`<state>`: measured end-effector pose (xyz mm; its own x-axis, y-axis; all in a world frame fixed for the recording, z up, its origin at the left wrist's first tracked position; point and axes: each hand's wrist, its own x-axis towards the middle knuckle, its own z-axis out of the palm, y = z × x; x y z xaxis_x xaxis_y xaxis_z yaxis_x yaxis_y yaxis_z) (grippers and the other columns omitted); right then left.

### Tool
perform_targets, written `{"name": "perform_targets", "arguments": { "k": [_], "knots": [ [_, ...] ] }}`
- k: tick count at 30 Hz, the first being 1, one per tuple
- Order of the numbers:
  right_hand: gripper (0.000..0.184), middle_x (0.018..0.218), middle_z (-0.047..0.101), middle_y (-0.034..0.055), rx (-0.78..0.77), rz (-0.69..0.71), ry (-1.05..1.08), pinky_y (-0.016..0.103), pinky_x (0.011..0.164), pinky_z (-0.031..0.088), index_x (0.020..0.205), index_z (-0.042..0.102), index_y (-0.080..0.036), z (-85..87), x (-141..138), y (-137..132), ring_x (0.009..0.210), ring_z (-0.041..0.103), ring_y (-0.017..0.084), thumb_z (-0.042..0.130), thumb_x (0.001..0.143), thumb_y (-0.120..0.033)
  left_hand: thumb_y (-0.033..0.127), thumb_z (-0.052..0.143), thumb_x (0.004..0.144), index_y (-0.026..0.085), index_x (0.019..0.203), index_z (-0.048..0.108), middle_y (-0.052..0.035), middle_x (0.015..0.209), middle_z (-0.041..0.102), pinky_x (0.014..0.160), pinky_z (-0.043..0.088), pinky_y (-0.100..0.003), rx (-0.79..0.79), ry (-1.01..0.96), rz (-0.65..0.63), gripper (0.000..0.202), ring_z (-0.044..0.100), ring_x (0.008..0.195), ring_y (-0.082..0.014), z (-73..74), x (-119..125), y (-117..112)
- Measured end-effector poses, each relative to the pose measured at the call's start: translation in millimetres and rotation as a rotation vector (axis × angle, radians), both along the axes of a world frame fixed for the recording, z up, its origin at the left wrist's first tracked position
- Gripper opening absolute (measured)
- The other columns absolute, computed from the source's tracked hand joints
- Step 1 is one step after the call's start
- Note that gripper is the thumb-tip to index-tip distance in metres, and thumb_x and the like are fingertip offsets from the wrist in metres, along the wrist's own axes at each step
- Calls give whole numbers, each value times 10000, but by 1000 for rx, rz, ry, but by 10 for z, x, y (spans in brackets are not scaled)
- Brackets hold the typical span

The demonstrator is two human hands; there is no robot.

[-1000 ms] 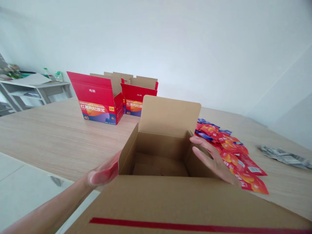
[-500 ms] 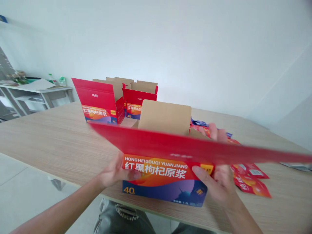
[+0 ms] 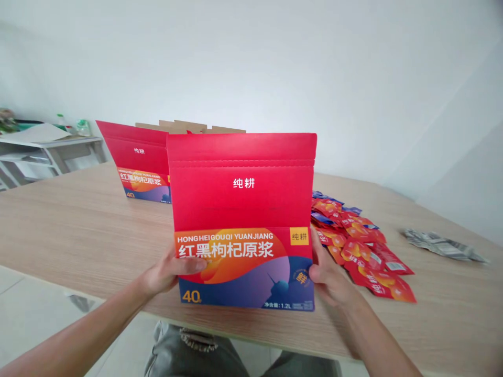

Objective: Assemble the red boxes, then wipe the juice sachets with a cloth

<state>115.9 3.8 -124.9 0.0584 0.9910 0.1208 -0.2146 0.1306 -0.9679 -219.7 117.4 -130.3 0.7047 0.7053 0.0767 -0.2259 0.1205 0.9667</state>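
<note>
- I grip the printed carton by opposite sides: left hand, right hand.
- Red flap upright.
- On my monitor, sachets lie heaped on the counter.

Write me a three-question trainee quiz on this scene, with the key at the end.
1. True or false: only one hand touches the printed carton nearest the camera.
2. Multiple choice: which large number is printed at that carton's lower left? A) 12 B) 24 C) 40
3. Fill in the blank: the pile of sachets lies on the table, on the ____ hand's side of that carton.

Key:
1. False: the left hand and the right hand both hold it, one at each side.
2. C
3. right
</note>
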Motion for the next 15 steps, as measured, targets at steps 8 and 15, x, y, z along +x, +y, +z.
{"name": "perform_targets", "arguments": {
  "k": [8,15],
  "knots": [
    [1625,1788,504,163,73,-35,36,652,1175,583,1774,70,-518,-253,60,113,1562,612,438,1111,535,-660,442,961,795,157,1438,792,-161,1195,888,1052,689,-520,32,-5,10,723,832,1208,-434,-3,-27,-30],
    [1711,1776,544,170,54,101,70,617,1243,545,1812,142,-449,-349,126,30,1540,635,451,1173,451,-555,498,1019,752,143,1379,794,-159,1165,889,1102,665,-553,120,28,-3,755,819,1239,-436,-22,4,37]
  ]
}}
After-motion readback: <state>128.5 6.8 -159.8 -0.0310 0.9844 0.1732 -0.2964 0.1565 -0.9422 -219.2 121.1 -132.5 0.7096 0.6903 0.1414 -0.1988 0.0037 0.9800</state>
